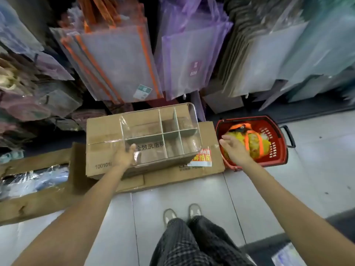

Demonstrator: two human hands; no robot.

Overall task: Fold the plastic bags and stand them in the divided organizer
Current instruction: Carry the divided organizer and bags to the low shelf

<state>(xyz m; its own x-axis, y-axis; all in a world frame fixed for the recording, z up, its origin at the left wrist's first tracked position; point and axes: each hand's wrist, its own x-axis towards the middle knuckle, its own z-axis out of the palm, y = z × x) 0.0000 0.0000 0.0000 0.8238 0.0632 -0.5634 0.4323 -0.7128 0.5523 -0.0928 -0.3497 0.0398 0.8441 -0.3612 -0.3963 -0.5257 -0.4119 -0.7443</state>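
Observation:
A clear plastic organizer (189,110) with pale dividers sits on top of a brown cardboard box (103,139) on the floor. Its compartments hold nothing. My left hand (124,156) grips the organizer's near left wall, thumb over the rim. To the right stands a red shopping basket (276,131) holding a crumpled yellow plastic bag (253,141) with orange straps. My right hand (233,148) hovers over the basket's left side with fingers spread, just short of the bag.
Flattened cardboard (213,166) lies under the box, and a torn carton with wrapped goods (34,179) lies at the left. Racks of hanging translucent bags (119,60) fill the back. My legs and shoes (182,214) stand on grey floor tiles.

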